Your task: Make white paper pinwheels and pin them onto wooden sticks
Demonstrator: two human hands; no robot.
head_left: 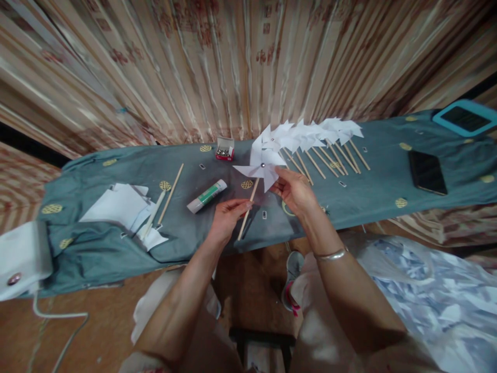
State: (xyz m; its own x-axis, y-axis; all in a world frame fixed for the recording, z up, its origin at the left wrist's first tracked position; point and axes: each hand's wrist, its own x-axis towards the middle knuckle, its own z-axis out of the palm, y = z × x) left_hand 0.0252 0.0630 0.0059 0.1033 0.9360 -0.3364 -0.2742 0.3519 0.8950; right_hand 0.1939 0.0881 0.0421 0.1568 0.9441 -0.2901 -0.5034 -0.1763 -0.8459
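One long table [373, 191], draped in grey-teal cloth with woven gold medallions; its left end is cut off behind a white blurred object [21, 259] I can't identify. Striped satin curtain [194, 62] fills the background, pleated and glossy. Right side: plastic bag [435, 290] of white paper scraps, edge cropped. Stack of white paper sheets [120, 207] on the left, with two bare wooden sticks [165, 199] lying across and beside it. Row of finished pinwheels [322, 140] at the back, white folded blades overlapping so a count isn't possible, sticks fanned toward the front edge. Black phone [427, 172] flat, teal-cased tablet [466, 118] partly out of frame. Glue stick [207, 196], white-green cylinder, lying on its side. Small red box [225, 150] open, contents shiny, too small to make out.

Left hand [225, 217] pinches the stick of the held pinwheel [261, 168] mid-length, fingers curled. Right hand [295, 191] grips a lower blade, thumb on top, wrist bent, metal bangle on forearm. Pinwheel sits above the table centre, silver pin at hub.
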